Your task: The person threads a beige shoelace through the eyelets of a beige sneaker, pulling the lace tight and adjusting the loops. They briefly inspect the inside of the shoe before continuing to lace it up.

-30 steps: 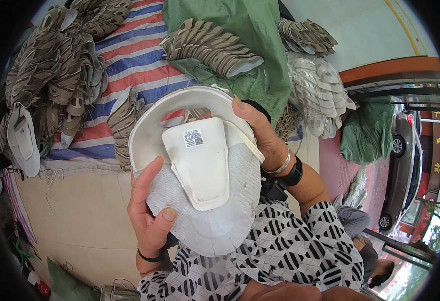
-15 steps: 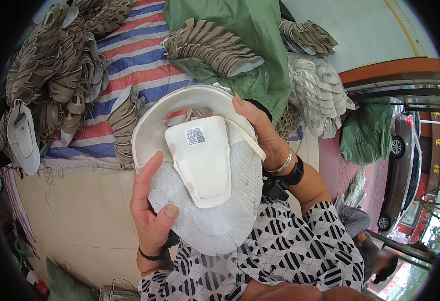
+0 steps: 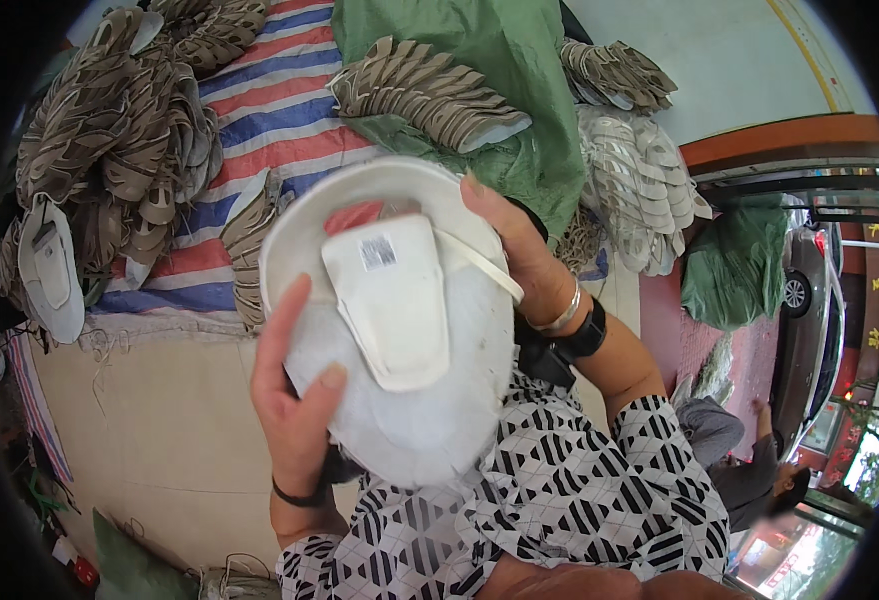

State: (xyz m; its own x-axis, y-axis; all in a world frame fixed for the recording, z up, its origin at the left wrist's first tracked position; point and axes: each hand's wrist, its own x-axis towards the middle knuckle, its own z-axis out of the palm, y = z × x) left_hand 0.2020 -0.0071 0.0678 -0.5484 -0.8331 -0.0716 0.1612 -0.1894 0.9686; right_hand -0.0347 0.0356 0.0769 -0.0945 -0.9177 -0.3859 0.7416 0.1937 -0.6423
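A white-lined shoe upper (image 3: 409, 435) is held up in front of my chest, its inner side facing me. Its padded tongue (image 3: 391, 320), with a small printed label, lies over the mesh lining. My left hand (image 3: 297, 415) grips the left edge, thumb and a finger showing on the near side and the rest hidden behind. On the upper right rim, my right hand (image 3: 521, 250) is closed with its thumb along the collar, beside a pale strap (image 3: 479, 262). Motion slightly blurs the upper.
Brown shoe uppers hang in a heap (image 3: 109, 130) at left; another fanned row (image 3: 424, 95) lies on a green sack (image 3: 479, 40). Pale uppers (image 3: 634, 190) are stacked to the right. Beneath is a striped sheet (image 3: 274, 110). A person (image 3: 749, 470) sits at lower right, near a parked car (image 3: 809, 330).
Both hands have moved the shoe upper slightly up and left, tilting it a little. The grip looks the same. At lower right, the other person has shifted and an arm now shows.
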